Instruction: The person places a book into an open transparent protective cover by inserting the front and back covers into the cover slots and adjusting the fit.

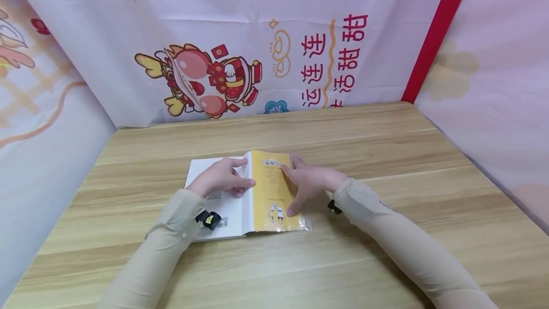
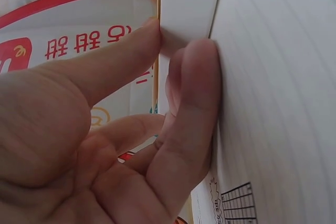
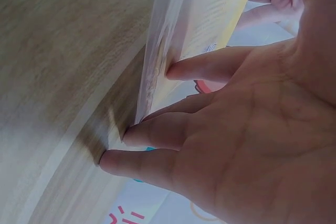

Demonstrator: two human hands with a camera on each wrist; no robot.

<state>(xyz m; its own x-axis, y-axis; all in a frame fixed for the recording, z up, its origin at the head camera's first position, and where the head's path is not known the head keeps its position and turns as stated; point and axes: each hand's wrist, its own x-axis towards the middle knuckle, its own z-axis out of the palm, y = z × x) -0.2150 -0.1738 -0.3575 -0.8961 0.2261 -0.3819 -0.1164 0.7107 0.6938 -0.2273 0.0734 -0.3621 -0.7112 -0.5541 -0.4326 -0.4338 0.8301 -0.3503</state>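
A book lies open on the table, with a white printed page (image 1: 236, 223) on the left and a yellow cover flap (image 1: 263, 204) on the right. Clear plastic film (image 1: 307, 224) sticks out past the flap's right edge. My left hand (image 1: 220, 176) pinches the white folded strip (image 2: 189, 3) beside the yellow flap, its thumb on the yellow edge and its fingers against the page side. Over on the right, my right hand (image 1: 312, 181) rests with spread, fairly straight fingers on the flap and film; two fingertips touch the wooden table beside the film.
The wooden table (image 1: 386, 156) extends around the book. Printed cloth (image 1: 240, 8) hangs along its back, and more cloth (image 1: 493, 85) stands at the sides. A dark strap (image 1: 208, 219) is on the left wrist.
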